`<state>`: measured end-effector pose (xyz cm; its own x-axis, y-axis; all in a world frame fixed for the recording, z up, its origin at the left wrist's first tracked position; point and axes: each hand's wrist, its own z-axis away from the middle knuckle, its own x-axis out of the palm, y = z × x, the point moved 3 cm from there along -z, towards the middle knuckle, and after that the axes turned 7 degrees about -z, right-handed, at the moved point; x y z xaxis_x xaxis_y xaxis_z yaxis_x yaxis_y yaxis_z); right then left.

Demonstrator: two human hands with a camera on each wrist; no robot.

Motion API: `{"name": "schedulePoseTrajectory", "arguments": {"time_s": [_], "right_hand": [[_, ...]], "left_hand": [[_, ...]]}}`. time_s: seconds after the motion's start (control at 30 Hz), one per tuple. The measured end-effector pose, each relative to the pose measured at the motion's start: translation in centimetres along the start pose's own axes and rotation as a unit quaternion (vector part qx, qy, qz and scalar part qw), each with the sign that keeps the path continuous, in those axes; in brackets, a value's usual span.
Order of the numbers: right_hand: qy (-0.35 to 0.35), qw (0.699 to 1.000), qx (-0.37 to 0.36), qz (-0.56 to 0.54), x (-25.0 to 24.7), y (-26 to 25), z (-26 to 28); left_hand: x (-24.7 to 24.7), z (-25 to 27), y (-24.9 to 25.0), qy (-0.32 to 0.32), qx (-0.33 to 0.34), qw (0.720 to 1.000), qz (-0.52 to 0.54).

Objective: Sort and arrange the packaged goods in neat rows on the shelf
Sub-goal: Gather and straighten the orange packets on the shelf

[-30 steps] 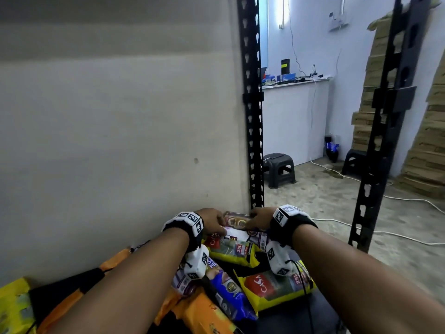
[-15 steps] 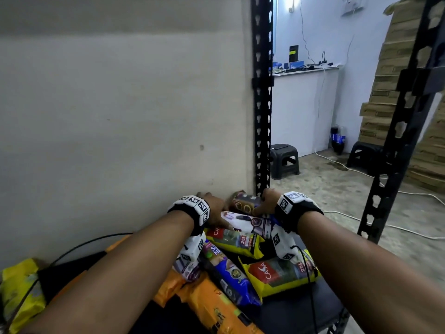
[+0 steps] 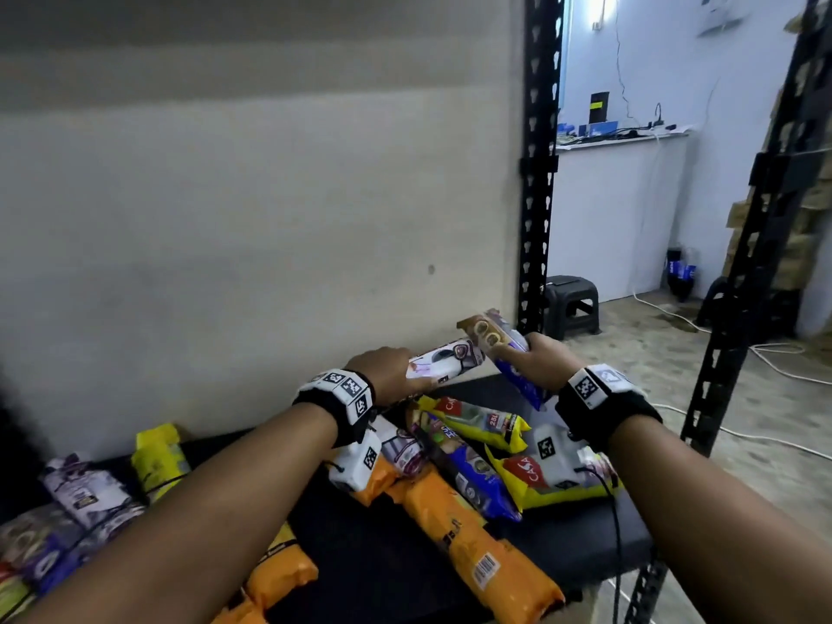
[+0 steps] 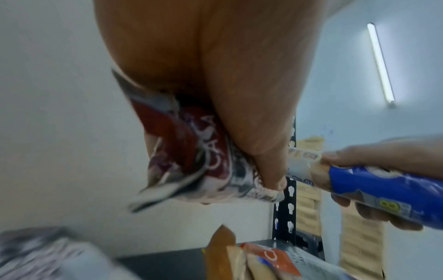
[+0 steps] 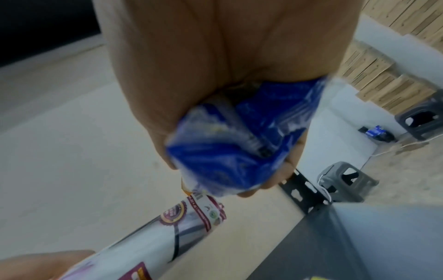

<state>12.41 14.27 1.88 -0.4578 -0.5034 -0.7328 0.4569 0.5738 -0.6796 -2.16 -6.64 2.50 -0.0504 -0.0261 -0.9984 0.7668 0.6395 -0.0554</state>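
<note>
My left hand (image 3: pixel 387 373) grips a white packet with maroon print (image 3: pixel 445 360), lifted above the black shelf (image 3: pixel 572 544); the same white packet (image 4: pixel 210 161) fills the left wrist view under my thumb. My right hand (image 3: pixel 538 367) grips a blue biscuit packet (image 3: pixel 504 349), tilted up toward the wall. In the right wrist view the blue packet (image 5: pixel 237 140) is wrapped by my fingers, with the white packet (image 5: pixel 167 236) below it. The two packets' ends nearly meet. On the shelf below lie yellow packets (image 3: pixel 477 418), a blue packet (image 3: pixel 472 477) and orange packets (image 3: pixel 477 547) in a loose heap.
A plain wall backs the shelf. More packets lie at the far left: a white one (image 3: pixel 83 488), a yellow one (image 3: pixel 157 457). Black slotted uprights (image 3: pixel 538 173) stand at the shelf's right corners. Beyond are stools (image 3: pixel 572 304), a floor cable and stacked cartons (image 3: pixel 806 218).
Both hands have risen off the heap, each lifting its packet clear of the shelf. The view has swung left and down, bringing more of the shelf and its left-hand packets into sight.
</note>
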Motion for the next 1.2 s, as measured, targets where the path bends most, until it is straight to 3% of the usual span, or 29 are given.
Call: {"name": "schedulePoseTrajectory", "arguments": {"time_s": [0.23,0.37,0.63,0.73,1.0,1.2], "right_hand": [[-0.043,0.995,-0.014,-0.09,4.6,-2.3,5.0],[-0.109,0.991,-0.05,-0.061,7.3,-4.7,8.6],[-0.209,0.973,-0.087,-0.051,13.0,-7.5,15.6],[-0.232,0.967,-0.096,-0.039,14.4,-7.4,17.0],[-0.17,0.977,-0.111,-0.059,17.3,-6.4,19.1],[-0.14,0.982,-0.124,0.005,17.4,-6.8,19.5]], "left_hand": [[2.5,8.7,-4.7,0.067,-0.127,0.968,0.204],[4.5,12.7,-6.8,0.097,-0.223,0.935,0.257],[7.7,16.9,-7.7,0.118,-0.292,0.897,0.31],[8.3,16.9,-8.1,0.09,-0.297,0.897,0.314],[8.1,16.8,-7.5,0.029,-0.308,0.922,0.233],[8.1,15.9,-7.9,-0.011,-0.295,0.944,0.146]]}}
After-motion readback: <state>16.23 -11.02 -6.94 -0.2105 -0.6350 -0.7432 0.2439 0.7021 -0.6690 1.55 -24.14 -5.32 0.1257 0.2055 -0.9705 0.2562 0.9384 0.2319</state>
